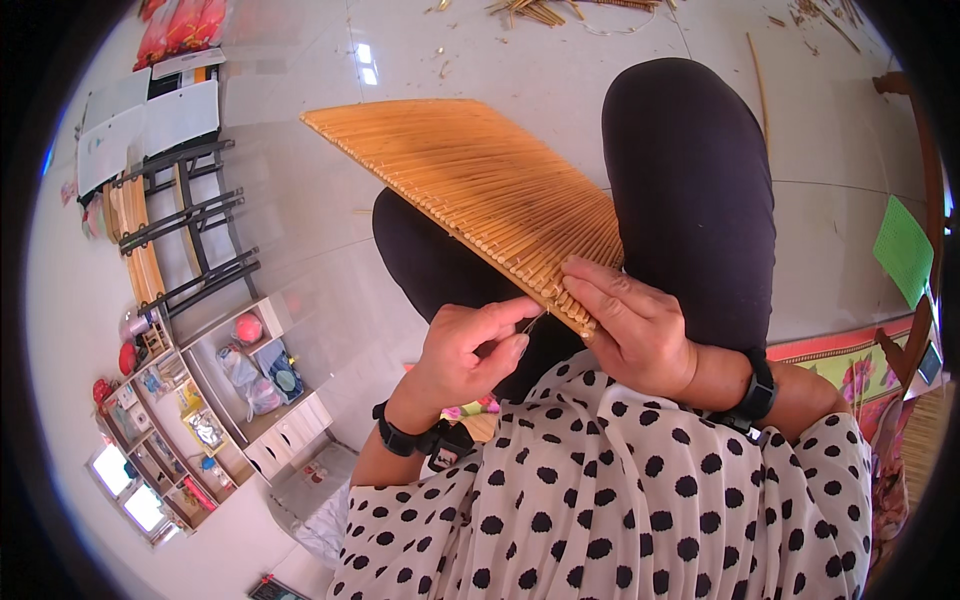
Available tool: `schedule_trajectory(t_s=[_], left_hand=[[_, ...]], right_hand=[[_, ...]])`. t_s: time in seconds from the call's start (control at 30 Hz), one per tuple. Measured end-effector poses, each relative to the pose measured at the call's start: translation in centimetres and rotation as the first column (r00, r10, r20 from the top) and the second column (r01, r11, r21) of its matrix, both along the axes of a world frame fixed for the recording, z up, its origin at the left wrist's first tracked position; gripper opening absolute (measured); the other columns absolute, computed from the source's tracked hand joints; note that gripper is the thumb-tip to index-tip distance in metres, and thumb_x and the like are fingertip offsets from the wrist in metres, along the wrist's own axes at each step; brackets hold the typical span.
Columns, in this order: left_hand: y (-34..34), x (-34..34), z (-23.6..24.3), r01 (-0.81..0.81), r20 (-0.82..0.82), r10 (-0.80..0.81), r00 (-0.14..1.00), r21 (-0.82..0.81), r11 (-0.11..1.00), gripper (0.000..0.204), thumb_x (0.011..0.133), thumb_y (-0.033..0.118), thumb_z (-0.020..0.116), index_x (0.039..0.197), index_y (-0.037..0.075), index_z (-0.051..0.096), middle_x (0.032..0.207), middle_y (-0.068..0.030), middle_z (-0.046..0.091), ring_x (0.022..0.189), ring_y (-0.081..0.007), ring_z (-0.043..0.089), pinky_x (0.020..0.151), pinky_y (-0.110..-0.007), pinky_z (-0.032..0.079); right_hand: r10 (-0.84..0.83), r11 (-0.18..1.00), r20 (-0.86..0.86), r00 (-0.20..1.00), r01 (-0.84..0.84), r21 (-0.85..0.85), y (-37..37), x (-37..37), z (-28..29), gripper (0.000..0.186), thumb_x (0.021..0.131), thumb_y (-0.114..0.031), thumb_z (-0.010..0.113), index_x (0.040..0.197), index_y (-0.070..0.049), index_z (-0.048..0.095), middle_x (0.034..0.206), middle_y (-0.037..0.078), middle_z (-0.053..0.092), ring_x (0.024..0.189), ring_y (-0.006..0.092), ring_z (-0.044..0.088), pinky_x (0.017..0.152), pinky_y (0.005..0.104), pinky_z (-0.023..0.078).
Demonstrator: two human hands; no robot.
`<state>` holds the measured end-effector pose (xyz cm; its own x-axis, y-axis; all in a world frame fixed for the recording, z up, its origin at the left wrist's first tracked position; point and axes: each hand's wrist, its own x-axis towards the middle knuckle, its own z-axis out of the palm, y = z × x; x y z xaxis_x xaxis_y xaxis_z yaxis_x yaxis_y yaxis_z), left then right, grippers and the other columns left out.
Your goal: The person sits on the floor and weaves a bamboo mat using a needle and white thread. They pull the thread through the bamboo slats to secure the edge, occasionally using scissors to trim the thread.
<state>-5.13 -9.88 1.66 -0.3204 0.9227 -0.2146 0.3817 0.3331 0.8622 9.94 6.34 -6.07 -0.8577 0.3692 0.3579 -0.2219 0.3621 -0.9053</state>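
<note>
A tan mat of thin reed sticks (500, 190), bound side by side, slants up from my lap between my knees. My right hand (635, 315) grips its near corner, fingers on top and thumb underneath. Beside that corner is my left hand (465, 350), its index finger against the mat's edge and its thumb bent below. A fine pale thread (535, 323) runs from the edge by these left fingertips; its far end is hidden. Small stitches show along the mat's left edge.
Loose reed sticks (535, 12) and scraps lie on the tiled floor ahead. One long stick (759, 85) lies beyond my right knee. Black folded metal frames (190, 220) and a shelf unit (200, 430) stand at left. A green sheet (903, 250) is at far right.
</note>
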Motion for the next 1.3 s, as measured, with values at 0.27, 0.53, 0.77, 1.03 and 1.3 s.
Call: schedule_trajectory(t_s=[0.27,0.53,0.77,1.03,1.3], left_hand=[[0.1,-0.7,0.3,0.079,-0.02,-0.079,0.997,-0.002,0.997,0.044,0.079,-0.006,0.063,0.123,0.0,0.063,0.057,-0.0041,0.051,0.046,-0.0173,0.051,0.048,-0.028,0.041],[0.1,-1.3,1.0,0.127,-0.019,-0.128,0.992,-0.06,0.99,0.048,0.077,-0.007,0.064,0.125,0.001,0.065,0.064,-0.008,0.061,0.051,-0.0215,0.059,0.051,-0.029,0.048],[0.6,-1.4,0.8,0.151,-0.149,-0.149,0.978,-0.001,0.989,0.035,0.079,-0.008,0.064,0.114,-0.002,0.068,0.059,-0.0085,0.058,0.049,-0.0227,0.06,0.048,-0.031,0.044],[0.6,-0.7,0.2,0.054,-0.122,-0.047,0.991,0.052,0.997,0.029,0.081,-0.01,0.065,0.109,-0.003,0.07,0.072,-0.0132,0.069,0.053,-0.0219,0.064,0.052,-0.029,0.049],[0.7,-0.5,0.1,0.004,-0.09,0.001,0.996,0.053,0.999,0.024,0.083,-0.009,0.066,0.105,-0.001,0.07,0.074,-0.0124,0.07,0.054,-0.0181,0.063,0.05,-0.027,0.047]], right_hand=[[0.003,1.0,0.004,1.0,-0.003,-0.008,0.1,0.0,0.0,0.043,0.072,0.01,0.068,0.115,0.009,0.063,0.117,0.024,0.064,0.106,0.0372,0.067,0.092,0.0409,0.057],[0.011,1.0,0.009,1.0,-0.011,-0.009,0.1,0.0,0.2,0.043,0.073,0.01,0.068,0.115,0.009,0.063,0.118,0.023,0.064,0.107,0.0369,0.067,0.092,0.0406,0.057],[0.007,1.0,-0.004,1.0,-0.007,-0.006,0.1,0.0,0.1,0.044,0.072,0.009,0.07,0.115,0.009,0.063,0.117,0.023,0.064,0.106,0.0363,0.067,0.092,0.0401,0.057],[0.017,1.0,0.0,1.0,-0.017,-0.011,0.1,0.0,0.0,0.044,0.072,0.009,0.07,0.115,0.009,0.063,0.118,0.023,0.065,0.106,0.0361,0.067,0.093,0.0401,0.057],[0.019,1.0,0.005,1.0,-0.019,-0.014,0.1,0.1,0.0,0.043,0.073,0.009,0.07,0.116,0.009,0.064,0.119,0.024,0.064,0.108,0.0365,0.067,0.093,0.0403,0.056]])
